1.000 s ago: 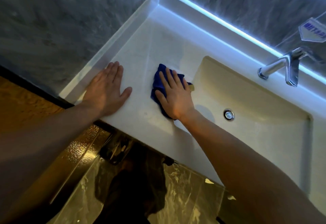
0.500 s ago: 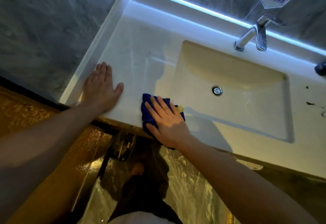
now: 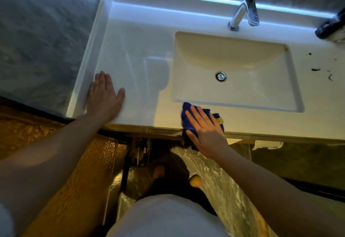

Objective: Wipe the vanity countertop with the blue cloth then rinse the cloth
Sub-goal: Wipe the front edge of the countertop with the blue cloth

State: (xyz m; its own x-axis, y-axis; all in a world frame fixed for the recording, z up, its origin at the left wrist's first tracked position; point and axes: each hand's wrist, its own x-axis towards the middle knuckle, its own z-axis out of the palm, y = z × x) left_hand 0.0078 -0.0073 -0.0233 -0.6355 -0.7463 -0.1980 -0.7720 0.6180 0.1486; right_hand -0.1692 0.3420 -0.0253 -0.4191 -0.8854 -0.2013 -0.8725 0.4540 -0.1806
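Countertop: white vanity countertop (image 3: pixel 141 65) under a blue light strip, grey marbled walls behind and at nine o'clock.
Basin: rectangular sink (image 3: pixel 261 95) set at two o'clock, drain (image 3: pixel 221 76) in its middle.
Faucet: chrome tap (image 3: pixel 242 11) at one o'clock, behind the basin.
Left hand: left hand (image 3: pixel 103 96) lies flat at nine o'clock, fingers extended together, holding nothing.
Right hand: right hand (image 3: pixel 207 130) presses flat, fingers spread, on the cloth.
Cloth: blue cloth (image 3: pixel 186 113) sits at the counter's front edge, just below the basin's near-left corner.
Marks: dark specks (image 3: pixel 315 69) at three o'clock.
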